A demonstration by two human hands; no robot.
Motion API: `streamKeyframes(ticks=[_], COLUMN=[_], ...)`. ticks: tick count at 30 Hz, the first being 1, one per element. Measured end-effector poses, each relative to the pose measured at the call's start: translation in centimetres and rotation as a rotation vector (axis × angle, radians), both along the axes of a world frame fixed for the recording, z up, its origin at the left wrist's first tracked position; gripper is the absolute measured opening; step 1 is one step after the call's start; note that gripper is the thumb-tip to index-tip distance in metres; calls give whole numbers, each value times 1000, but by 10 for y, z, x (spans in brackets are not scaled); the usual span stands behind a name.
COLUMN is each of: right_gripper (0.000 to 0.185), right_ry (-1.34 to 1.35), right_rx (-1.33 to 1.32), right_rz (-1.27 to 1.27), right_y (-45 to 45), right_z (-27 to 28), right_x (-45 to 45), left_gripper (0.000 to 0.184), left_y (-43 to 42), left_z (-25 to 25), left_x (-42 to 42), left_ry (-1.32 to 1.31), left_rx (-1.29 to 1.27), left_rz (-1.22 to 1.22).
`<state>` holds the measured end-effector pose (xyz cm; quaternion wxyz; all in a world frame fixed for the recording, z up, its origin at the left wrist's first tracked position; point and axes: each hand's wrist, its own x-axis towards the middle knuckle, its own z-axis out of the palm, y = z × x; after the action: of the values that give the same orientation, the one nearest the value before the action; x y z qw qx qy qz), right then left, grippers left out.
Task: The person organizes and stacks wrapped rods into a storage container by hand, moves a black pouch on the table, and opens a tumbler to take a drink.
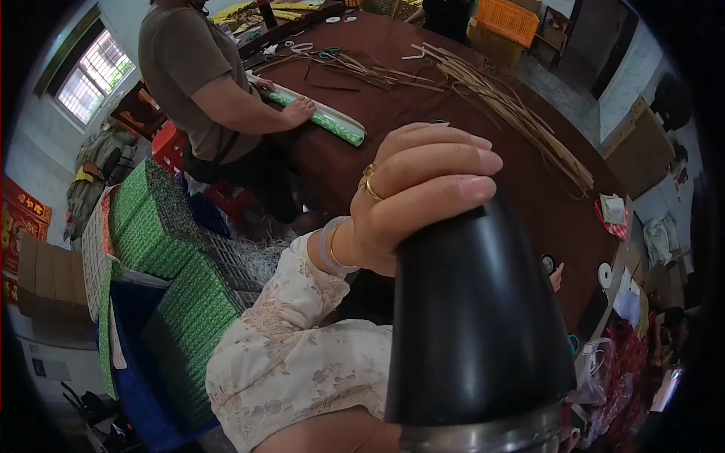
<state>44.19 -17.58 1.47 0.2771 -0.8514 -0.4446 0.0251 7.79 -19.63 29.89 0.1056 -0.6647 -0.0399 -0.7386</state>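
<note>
Close to the camera, my left hand (430, 170) is curled over the narrow top of a glossy black tapered object (476, 325), which has a shiny metallic band at its bottom. A gold ring and bracelets show on this hand, below a cream lace sleeve (302, 362). Only a few fingertips of my right hand (557, 277) show past the object's right side, beside a small round black item (548, 263); the rest is hidden. Behind lies the brown-covered table (340, 162).
At left, a co-worker (189, 75) rests both hands on a green patterned roll (336, 127). Brown strips (513, 113) and scissors (329, 53) lie across the table. Green patterned boxes (185, 302) are stacked lower left. A white tape roll (605, 275) sits at the right edge.
</note>
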Motion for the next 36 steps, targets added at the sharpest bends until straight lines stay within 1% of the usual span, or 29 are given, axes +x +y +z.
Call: streamKeyframes(ticks=[1, 6, 8, 12, 17, 20, 21, 23, 26, 30, 32, 36], right_gripper=[88, 88, 88, 88, 89, 89, 89, 89, 90, 89, 89, 89], right_ry=[-2, 10, 9, 8, 1, 7, 4, 2, 8, -13, -18, -12], right_rx=[26, -35, -38, -71, -56, -56, -57, -57, -48, -56, -41, -67], right_rz=[26, -5, -13, -44, -18, -19, -21, -23, -16, -12, 2, -18], right_y=[2, 1, 1, 1, 1, 1, 1, 0, 1, 1, 1, 1], right_z=[-11, 2, 2, 4, 2, 7, 5, 3, 3, -3, -2, 4], right_x=[9, 1, 1, -1, 1, -3, -2, -1, 0, 4, 4, 1], left_gripper=[30, 29, 28, 27, 27, 27, 27, 27, 28, 29, 30, 30], left_y=[1, 6, 8, 6, -13, -17, -11, 6, 2, 4, 5, 2], left_z=[2, 11, 16, 24, 45, 49, 46, 36, 33, 38, 43, 39], left_x=[0, -1, -6, -11, -33, -38, -34, -20, -16, -18, -26, -20], left_ry=[-4, -33, 24, 24, 223, 254, 254, 51, 2, -3, 95, 31], left_rx=[16, 85, 127, 146, 84, 67, 70, 194, 152, 181, 217, 185], left_rz=[11, 35, 69, 69, 199, 221, 224, 78, 77, 71, 123, 89])
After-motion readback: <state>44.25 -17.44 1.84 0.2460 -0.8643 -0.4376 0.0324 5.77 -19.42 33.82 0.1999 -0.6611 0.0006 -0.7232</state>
